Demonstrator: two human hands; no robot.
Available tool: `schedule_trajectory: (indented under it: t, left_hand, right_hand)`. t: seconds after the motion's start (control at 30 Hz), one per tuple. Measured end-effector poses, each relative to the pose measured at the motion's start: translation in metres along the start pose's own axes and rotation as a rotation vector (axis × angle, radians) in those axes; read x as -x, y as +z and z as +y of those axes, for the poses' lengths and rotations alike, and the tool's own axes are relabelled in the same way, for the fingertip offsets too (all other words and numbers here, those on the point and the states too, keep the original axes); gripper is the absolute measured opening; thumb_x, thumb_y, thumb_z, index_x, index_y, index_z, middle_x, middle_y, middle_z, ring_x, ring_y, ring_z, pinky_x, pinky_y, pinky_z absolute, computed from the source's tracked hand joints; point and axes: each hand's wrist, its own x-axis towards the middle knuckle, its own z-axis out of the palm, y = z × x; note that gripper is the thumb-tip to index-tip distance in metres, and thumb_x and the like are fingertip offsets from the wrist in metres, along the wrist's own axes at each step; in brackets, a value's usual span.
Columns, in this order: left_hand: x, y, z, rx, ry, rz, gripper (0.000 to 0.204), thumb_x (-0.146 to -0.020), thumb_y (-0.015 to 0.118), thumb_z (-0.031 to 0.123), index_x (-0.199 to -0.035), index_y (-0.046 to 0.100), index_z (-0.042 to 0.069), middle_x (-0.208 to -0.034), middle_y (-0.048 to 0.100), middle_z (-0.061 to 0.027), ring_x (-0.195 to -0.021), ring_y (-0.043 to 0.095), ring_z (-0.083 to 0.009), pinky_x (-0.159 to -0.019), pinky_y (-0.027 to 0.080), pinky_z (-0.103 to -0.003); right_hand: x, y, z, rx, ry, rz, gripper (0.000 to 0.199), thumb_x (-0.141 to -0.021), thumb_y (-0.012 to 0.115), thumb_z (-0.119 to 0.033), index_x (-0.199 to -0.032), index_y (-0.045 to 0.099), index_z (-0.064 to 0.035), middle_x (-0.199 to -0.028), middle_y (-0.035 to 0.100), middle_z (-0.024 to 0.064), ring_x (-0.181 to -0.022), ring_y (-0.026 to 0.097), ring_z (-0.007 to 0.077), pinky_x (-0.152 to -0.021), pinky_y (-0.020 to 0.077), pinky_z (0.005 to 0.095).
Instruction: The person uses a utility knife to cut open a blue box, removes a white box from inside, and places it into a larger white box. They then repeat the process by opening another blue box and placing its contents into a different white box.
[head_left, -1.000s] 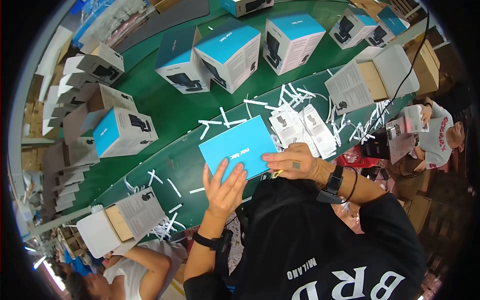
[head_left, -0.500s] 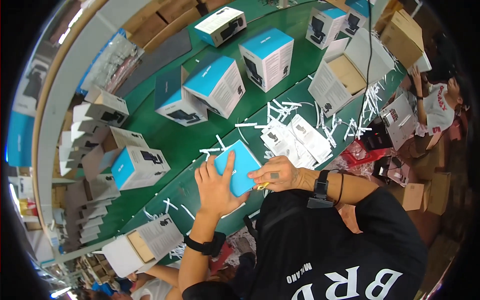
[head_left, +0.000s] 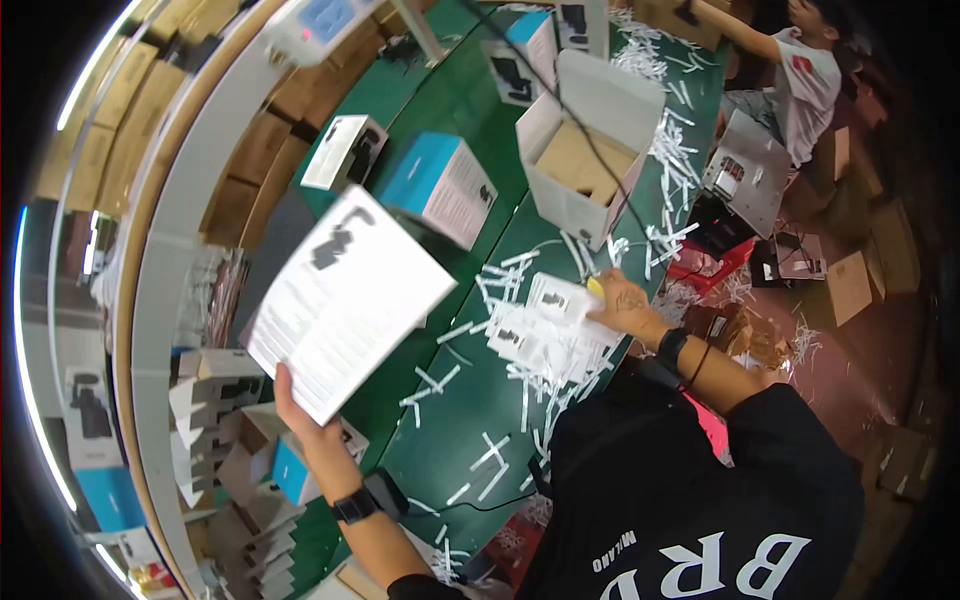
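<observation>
My left hand [head_left: 308, 420] grips the lower edge of a closed product box [head_left: 350, 300], held up tilted over the bench's left part. Its large white face carries a dark device picture and text. Over on the right, my right hand [head_left: 628, 304] is closed around a small yellow thing [head_left: 596, 288] whose kind I cannot make out. The fingers of that hand are at the edge of a pile of white printed leaflets [head_left: 552, 298], with paper strips [head_left: 525, 395] around it.
An open white carton [head_left: 570, 215] with a brown insert stands beyond the leaflets. Blue-and-white boxes [head_left: 440, 190] stand on the green bench [head_left: 400, 440]. A black cable [head_left: 590, 150] hangs across the view. At the far right another person [head_left: 800, 90] reaches toward a brown carton.
The product box has gone from between both hands on the bench to my left hand alone, raised to the left. My right hand has moved right to the leaflets. The view has shifted.
</observation>
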Motion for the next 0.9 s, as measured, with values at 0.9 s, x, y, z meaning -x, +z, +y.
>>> schedule_trajectory:
  t: [0.9]
  left_hand:
    - [0.095,0.075,-0.179,-0.588,0.58,0.06,0.07,-0.081,0.075,0.001,-0.143,0.043,0.0,-0.141,0.051,-0.0142,-0.128,0.051,-0.0303,-0.108,0.041,-0.044]
  right_hand:
    - [-0.108,-0.135,-0.123,0.126,-0.403,0.324,0.031,-0.082,0.061,-0.007,-0.112,0.063,-0.0113,-0.071,0.064,0.0189,-0.072,0.069,0.0367,-0.063,0.0547,0.0467]
